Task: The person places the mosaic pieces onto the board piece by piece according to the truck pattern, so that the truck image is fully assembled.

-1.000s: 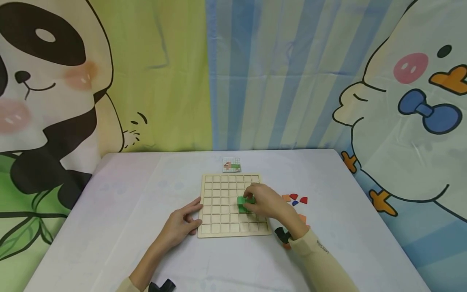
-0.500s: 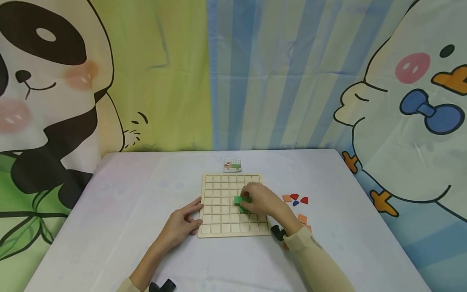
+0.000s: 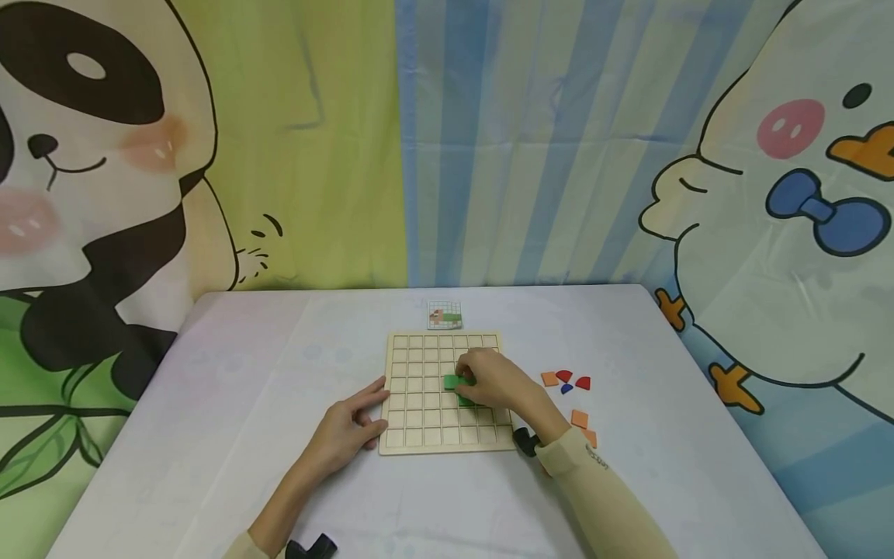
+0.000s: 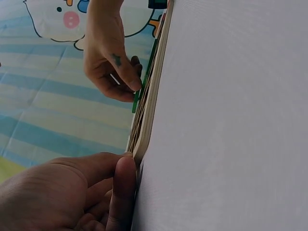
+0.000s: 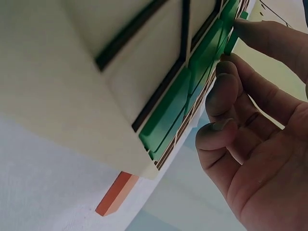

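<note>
My left hand (image 3: 347,423) rests against the left edge of a wooden grid board (image 3: 415,442). Its forefinger and thumb touch the rim, apart from each other, with the other fingers bent behind them. Above the board's middle, my right hand (image 3: 496,380) pinches a small green tile (image 5: 234,38) between thumb and forefinger. Other green tiles (image 5: 166,118) lie in the grid cells under that hand, which partly covers them in the head view. In the left wrist view, the held tile appears close to the board's surface; whether it touches a cell is unclear.
A small picture card (image 3: 445,315) lies behind the board. Right of it are orange squares (image 3: 579,419), red curved pieces (image 3: 583,383) and a blue piece (image 3: 566,389). The white table (image 3: 279,349) ends at a printed curtain (image 3: 531,155).
My right hand has shifted slightly left across the board with the green tile. The left hand has stayed at the board's edge.
</note>
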{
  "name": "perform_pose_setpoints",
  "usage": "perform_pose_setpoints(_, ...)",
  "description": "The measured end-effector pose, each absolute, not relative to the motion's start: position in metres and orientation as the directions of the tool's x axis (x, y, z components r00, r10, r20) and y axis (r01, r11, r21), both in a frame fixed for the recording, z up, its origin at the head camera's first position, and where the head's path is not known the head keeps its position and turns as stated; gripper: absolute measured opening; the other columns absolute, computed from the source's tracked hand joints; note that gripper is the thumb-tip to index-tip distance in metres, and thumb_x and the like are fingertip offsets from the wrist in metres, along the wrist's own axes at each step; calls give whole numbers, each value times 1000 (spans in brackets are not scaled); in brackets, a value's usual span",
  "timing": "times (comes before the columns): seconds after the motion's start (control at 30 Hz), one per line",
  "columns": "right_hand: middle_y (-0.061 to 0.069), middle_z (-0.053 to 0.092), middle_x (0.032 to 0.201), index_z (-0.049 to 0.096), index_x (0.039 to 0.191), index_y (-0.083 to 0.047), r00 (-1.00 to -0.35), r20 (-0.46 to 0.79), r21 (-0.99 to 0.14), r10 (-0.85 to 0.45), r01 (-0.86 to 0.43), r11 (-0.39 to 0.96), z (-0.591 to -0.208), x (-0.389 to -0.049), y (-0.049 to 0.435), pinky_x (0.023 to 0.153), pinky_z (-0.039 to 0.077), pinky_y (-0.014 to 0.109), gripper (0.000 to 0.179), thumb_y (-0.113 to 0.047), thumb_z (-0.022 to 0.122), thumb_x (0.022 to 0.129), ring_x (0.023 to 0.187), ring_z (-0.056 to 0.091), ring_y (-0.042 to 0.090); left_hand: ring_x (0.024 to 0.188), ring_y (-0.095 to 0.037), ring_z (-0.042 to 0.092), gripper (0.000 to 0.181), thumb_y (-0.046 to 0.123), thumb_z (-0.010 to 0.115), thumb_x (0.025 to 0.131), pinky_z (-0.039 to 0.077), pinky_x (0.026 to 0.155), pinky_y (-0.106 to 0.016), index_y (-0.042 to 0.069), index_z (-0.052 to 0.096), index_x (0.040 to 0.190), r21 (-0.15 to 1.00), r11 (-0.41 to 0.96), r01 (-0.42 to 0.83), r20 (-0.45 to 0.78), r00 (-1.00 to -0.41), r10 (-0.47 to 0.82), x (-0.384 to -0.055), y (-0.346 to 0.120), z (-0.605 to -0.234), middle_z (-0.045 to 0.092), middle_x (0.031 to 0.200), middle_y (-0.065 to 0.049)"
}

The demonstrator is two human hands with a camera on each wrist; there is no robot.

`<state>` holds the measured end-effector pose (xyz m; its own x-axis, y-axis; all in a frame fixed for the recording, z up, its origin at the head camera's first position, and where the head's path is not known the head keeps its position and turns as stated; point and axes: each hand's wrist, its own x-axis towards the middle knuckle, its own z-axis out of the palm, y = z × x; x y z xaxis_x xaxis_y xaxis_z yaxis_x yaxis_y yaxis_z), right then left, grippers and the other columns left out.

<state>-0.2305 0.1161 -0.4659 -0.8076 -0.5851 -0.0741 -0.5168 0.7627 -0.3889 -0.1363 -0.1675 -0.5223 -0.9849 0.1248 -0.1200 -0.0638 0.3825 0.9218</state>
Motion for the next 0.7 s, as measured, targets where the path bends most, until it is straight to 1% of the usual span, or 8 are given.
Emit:
perform_pose_setpoints(0.17, 1, 69, 92, 78, 108, -9, -803, -76, -384, -591, -523, 760, -466, -232, 114, 73, 50, 30, 20, -23, 81, 95, 81, 55, 12, 65, -12, 59, 60, 2, 77, 93, 53, 55, -22, 8, 60, 150, 922, 381, -68, -124, -984, 125, -137, -168, -522, 45, 169, 5)
perform_pose_setpoints(0.3, 2, 71, 95, 78, 110, -8, -801, -89, -383, -592, -522, 763, -467, -234, 113, 76, 52, 31, 21, -23, 80, 95, 83, 56, 11, 64, -12, 60, 60, 2, 77, 93, 53, 55, -22, 8, 60, 150, 922, 381, -69, -125, -984, 125, -138, -168, -522, 45, 169, 4)
perform_pose_setpoints(0.7, 2, 72, 97, 77, 112, -8, -800, -94, -383, -592, -520, 763, -466, -233, 110, 78, 54, 32, 23, -25, 80, 96, 84, 58, 12, 65, -13, 59, 59, 1, 77, 93, 54, 55, -22, 8, 61, 150, 924, 377, -67, -123, -984, 125, -137, -168, -524, 44, 169, 4)
